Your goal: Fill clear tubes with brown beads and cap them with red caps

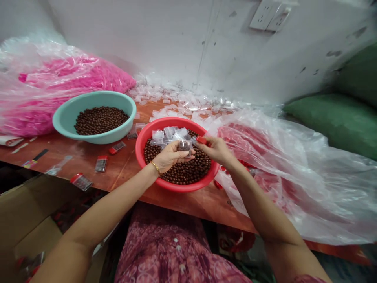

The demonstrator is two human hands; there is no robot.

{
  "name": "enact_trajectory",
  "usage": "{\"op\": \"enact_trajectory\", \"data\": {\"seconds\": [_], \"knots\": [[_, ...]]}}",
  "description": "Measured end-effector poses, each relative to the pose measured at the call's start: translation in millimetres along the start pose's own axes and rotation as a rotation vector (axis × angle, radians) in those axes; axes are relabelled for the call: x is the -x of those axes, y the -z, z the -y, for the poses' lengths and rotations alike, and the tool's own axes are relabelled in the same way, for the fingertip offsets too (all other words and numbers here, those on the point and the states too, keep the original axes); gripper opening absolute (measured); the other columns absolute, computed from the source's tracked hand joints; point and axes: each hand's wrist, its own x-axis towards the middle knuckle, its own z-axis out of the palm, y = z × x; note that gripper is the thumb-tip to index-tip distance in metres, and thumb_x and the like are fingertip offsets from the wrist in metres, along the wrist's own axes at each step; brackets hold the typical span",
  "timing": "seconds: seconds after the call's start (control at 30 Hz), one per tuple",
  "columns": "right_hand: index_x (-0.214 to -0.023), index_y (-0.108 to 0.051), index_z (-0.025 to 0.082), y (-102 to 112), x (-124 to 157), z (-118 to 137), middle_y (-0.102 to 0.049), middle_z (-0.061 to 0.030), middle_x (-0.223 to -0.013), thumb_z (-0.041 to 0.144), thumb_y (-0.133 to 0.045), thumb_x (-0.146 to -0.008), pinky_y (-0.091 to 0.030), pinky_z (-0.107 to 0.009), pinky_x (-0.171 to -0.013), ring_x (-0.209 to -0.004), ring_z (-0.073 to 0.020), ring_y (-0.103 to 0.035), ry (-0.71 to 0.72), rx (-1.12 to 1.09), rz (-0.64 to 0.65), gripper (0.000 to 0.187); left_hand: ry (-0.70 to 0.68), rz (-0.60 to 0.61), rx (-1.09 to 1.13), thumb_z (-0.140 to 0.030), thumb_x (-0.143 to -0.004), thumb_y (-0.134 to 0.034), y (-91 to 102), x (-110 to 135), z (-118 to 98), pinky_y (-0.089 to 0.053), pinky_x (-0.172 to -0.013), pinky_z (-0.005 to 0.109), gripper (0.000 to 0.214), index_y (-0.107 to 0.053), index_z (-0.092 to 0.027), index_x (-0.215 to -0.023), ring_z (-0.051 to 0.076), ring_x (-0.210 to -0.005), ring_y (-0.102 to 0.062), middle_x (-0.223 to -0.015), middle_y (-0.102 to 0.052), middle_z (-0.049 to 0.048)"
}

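Note:
A red bowl (147, 137) full of small brown balls sits at the table's front edge, with several clear little bags lying on the balls at its back. Over the bowl my left hand (171, 156) is closed around a small clear bag (185, 145) with brown balls in it. My right hand (216, 149) pinches a small red piece (202, 140) right beside that bag's top. A gold bracelet circles my left wrist.
A teal bowl (67, 114) of brown balls stands at the left. Filled bags with red tops (101, 163) lie on the wooden table. Clear empty bags are heaped along the wall. Big plastic sacks sit left (pink) and right (red). A cardboard box is below left.

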Motion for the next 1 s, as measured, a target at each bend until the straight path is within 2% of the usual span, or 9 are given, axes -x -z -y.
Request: {"op": "enact_trajectory", "data": {"seconds": [0.07,0.17,0.3,0.43,0.5,0.67,0.8,1.0], "knots": [[-0.069,-0.058,0.016,5,-4,7,-0.054,0.0017,-0.060,0.045,-0.053,-0.077,-0.038,-0.023,-0.056,-0.057,-0.0104,-0.048,0.060,-0.287,-0.069,0.031,0.001,0.009,-0.014,-0.020,-0.063,-0.077,0.2,-1,1,-0.050,-0.086,0.035,0.035,-0.055,-0.016,-0.090,0.014,-0.080,-0.066,-0.085,-0.069,0.0024],[-0.062,-0.052,0.016,5,-8,19,-0.048,0.0037,-0.057,0.046,-0.058,-0.073,-0.035,-0.022,-0.054,-0.055,-0.0089,-0.043,0.100,-0.456,-0.009,0.032,-0.006,0.011,-0.032,-0.022,-0.061,-0.078,-2.7,2,1,-0.050,-0.083,0.032,0.035,-0.057,-0.016,-0.088,0.014,-0.080,-0.065,-0.082,-0.068,0.0004],[-0.062,-0.055,0.015,5,-4,26,-0.050,0.0022,-0.058,0.043,-0.059,-0.073,-0.036,-0.023,-0.055,-0.057,-0.0102,-0.045,0.096,-0.432,0.085,0.030,0.008,0.007,-0.120,-0.024,-0.066,-0.074,-8.8,6,-1,-0.050,-0.074,0.023,0.028,-0.057,-0.015,-0.088,0.009,-0.073,-0.063,-0.079,-0.068,-0.0027],[-0.069,-0.062,0.014,7,4,23,-0.059,-0.0005,-0.064,0.045,-0.060,-0.074,-0.042,-0.025,-0.062,-0.064,-0.0139,-0.053,0.123,-0.405,0.139,0.031,0.037,-0.001,-0.183,-0.023,-0.061,-0.077,-11.7,4,0,-0.046,-0.058,0.019,0.035,-0.056,-0.012,-0.086,0.008,-0.061,-0.060,-0.068,-0.064,-0.0011],[-0.075,-0.064,0.016,6,8,19,-0.062,-0.0014,-0.069,0.049,-0.057,-0.077,-0.045,-0.027,-0.068,-0.070,-0.0162,-0.057,0.124,-0.379,0.128,0.035,0.024,-0.015,-0.234,-0.025,-0.061,-0.077,-12.5,3,0,-0.045,-0.056,0.019,0.035,-0.054,-0.012,-0.086,0.008,-0.059,-0.058,-0.066,-0.062,-0.0019],[-0.094,-0.067,0.018,-10,18,9,-0.066,-0.0042,-0.085,0.057,-0.033,-0.089,-0.048,-0.032,-0.081,-0.086,-0.0192,-0.062,0.138,-0.399,0.014,0.052,-0.052,-0.027,-0.404,-0.026,-0.065,-0.070,-16.1,6,-2,-0.042,-0.050,0.018,0.030,-0.052,-0.012,-0.085,0.005,-0.049,-0.050,-0.058,-0.053,-0.0067],[-0.108,-0.066,0.019,-25,24,10,-0.068,-0.0055,-0.097,0.055,-0.033,-0.090,-0.048,-0.034,-0.088,-0.093,-0.0202,-0.063,0.178,-0.335,-0.046,0.052,-0.072,-0.098,-0.583,-0.025,-0.066,-0.064,-17.5,8,1,-0.035,-0.045,0.019,0.033,-0.054,-0.012,-0.094,0.005,-0.043,-0.042,-0.053,-0.046,-0.0090],[-0.108,-0.068,0.018,-33,30,12,-0.071,-0.0043,-0.092,0.051,-0.033,-0.092,-0.051,-0.031,-0.081,-0.086,-0.0195,-0.066,0.152,-0.312,-0.079,0.051,-0.162,-0.201,-0.947,-0.022,-0.060,-0.059,-18.1,9,4,-0.034,-0.049,0.019,0.015,-0.057,-0.013,-0.073,0.007,-0.051,-0.042,-0.056,-0.048,-0.0060]]}}
